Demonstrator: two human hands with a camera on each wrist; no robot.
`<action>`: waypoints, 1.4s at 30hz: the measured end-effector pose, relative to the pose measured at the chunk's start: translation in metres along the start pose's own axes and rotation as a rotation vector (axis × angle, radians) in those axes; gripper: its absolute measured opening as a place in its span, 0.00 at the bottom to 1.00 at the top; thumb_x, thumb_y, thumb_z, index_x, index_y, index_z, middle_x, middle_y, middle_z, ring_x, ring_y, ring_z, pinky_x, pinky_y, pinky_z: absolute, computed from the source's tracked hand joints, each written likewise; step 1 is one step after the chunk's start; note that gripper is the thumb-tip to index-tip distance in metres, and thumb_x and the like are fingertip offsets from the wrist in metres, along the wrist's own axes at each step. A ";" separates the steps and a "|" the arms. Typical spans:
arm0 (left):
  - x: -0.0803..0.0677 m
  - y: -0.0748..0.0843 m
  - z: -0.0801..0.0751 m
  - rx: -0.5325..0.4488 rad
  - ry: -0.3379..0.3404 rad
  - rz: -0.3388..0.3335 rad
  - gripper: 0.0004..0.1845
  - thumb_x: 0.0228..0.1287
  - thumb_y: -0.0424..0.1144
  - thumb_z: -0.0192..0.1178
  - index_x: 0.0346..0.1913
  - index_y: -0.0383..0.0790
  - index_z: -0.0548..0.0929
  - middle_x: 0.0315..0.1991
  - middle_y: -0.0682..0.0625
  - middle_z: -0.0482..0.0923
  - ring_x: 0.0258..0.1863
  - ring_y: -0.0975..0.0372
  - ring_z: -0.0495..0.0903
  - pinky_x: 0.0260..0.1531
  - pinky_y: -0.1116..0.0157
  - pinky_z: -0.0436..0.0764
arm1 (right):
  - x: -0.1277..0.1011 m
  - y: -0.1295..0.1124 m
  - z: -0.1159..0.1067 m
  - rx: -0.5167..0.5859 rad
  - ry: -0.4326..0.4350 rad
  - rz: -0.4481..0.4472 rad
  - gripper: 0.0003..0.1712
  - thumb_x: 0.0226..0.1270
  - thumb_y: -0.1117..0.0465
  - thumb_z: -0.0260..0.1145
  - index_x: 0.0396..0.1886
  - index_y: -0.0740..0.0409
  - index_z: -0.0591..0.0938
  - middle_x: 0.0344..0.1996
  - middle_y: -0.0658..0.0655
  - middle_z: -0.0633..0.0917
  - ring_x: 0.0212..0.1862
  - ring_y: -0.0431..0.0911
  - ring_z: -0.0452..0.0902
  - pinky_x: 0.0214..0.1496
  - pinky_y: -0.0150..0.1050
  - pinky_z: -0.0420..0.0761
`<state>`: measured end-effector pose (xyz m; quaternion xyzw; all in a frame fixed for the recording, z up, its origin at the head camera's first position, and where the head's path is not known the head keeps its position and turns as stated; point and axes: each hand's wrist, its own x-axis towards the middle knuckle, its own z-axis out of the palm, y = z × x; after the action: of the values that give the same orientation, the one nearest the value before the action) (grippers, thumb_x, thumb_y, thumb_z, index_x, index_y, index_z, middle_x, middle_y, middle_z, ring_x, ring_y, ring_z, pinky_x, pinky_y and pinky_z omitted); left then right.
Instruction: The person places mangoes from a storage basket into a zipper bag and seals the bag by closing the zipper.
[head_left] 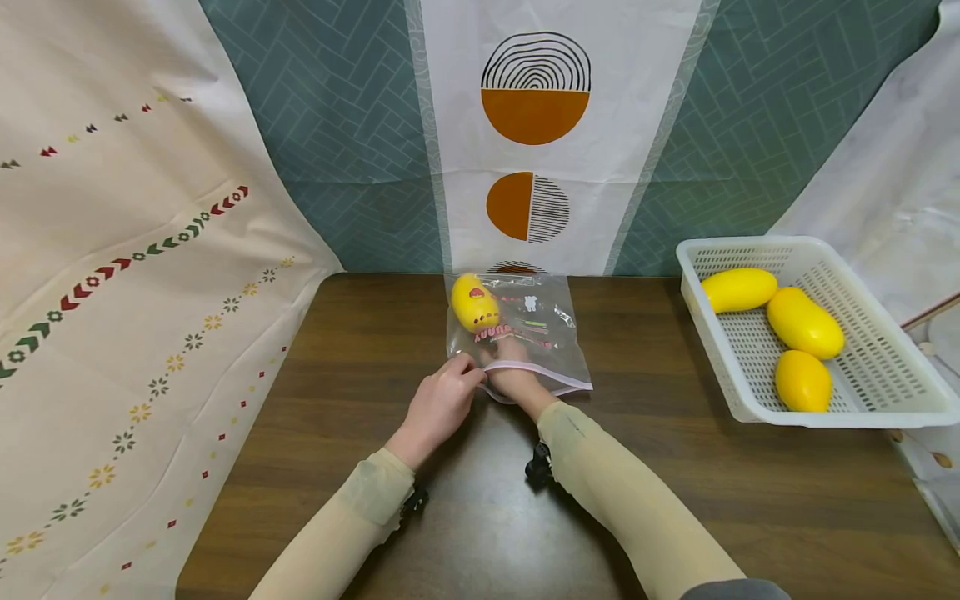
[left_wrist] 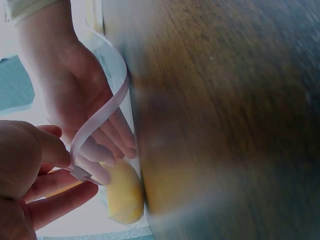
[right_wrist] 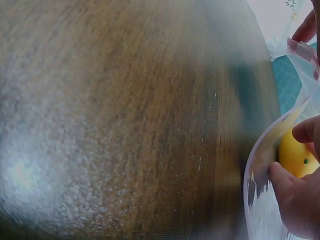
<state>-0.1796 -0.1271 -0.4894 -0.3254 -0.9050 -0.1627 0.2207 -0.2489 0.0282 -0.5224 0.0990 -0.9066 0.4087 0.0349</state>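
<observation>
Clear printed zip-top plastic bag (head_left: 525,333) lies near the far edge of the dark wooden table (head_left: 360,350), one yellow oval mango-like fruit (head_left: 474,303) in its far-left corner. Left hand (head_left: 438,406) pinches the pink zip strip (left_wrist: 100,117) at the mouth; right hand (head_left: 512,375) is inside past the knuckles, fingers loosely extended toward the fruit, gripping nothing that I can see. Risk: a thin pinch could slip and the mouth collapse on the wrist, or the bag may slide. Left wrist view shows the pinch and the fingers (left_wrist: 117,132) through the film; only the head view shows the white perforated plastic basket (head_left: 862,408) with three more fruits at the right edge.
</observation>
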 end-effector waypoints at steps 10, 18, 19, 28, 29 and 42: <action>0.001 0.001 0.000 -0.007 -0.007 -0.012 0.07 0.64 0.24 0.73 0.40 0.38 0.90 0.37 0.46 0.77 0.30 0.58 0.78 0.26 0.61 0.84 | 0.001 -0.001 -0.003 -0.021 -0.054 0.054 0.17 0.73 0.61 0.66 0.56 0.66 0.84 0.36 0.61 0.85 0.41 0.56 0.80 0.49 0.51 0.81; 0.001 0.002 -0.001 -0.017 -0.003 -0.014 0.06 0.65 0.24 0.73 0.39 0.38 0.90 0.37 0.45 0.77 0.29 0.57 0.78 0.26 0.60 0.84 | 0.000 0.000 -0.005 -0.034 -0.063 0.055 0.13 0.72 0.61 0.66 0.48 0.65 0.85 0.33 0.60 0.83 0.37 0.55 0.80 0.45 0.50 0.81; 0.001 0.002 -0.001 -0.016 -0.002 -0.015 0.06 0.64 0.25 0.73 0.39 0.38 0.90 0.37 0.45 0.77 0.29 0.57 0.78 0.26 0.61 0.85 | 0.000 0.000 -0.005 -0.042 -0.061 0.053 0.11 0.72 0.61 0.66 0.45 0.65 0.85 0.32 0.59 0.83 0.37 0.55 0.79 0.44 0.50 0.81; 0.000 0.002 0.001 -0.019 -0.005 -0.022 0.06 0.65 0.25 0.73 0.40 0.38 0.90 0.38 0.45 0.77 0.30 0.57 0.78 0.28 0.62 0.85 | -0.006 -0.001 -0.008 -0.114 -0.090 -0.017 0.13 0.71 0.60 0.65 0.44 0.66 0.87 0.41 0.64 0.88 0.46 0.60 0.84 0.52 0.53 0.82; 0.000 0.002 0.001 -0.017 -0.005 -0.021 0.06 0.65 0.25 0.73 0.40 0.38 0.90 0.38 0.45 0.77 0.30 0.57 0.78 0.28 0.62 0.85 | -0.007 -0.001 -0.009 -0.127 -0.096 -0.062 0.14 0.71 0.60 0.66 0.47 0.66 0.87 0.44 0.64 0.88 0.49 0.60 0.85 0.55 0.53 0.82; -0.001 0.001 0.001 -0.002 0.004 -0.022 0.08 0.62 0.23 0.73 0.39 0.39 0.90 0.37 0.46 0.77 0.30 0.56 0.78 0.26 0.60 0.85 | -0.040 0.003 -0.040 -0.008 -0.271 -0.128 0.20 0.77 0.56 0.68 0.64 0.57 0.84 0.59 0.58 0.85 0.61 0.54 0.81 0.68 0.52 0.77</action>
<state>-0.1790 -0.1267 -0.4902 -0.3152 -0.9079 -0.1667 0.2205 -0.2110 0.0661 -0.5044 0.2108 -0.8965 0.3848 -0.0616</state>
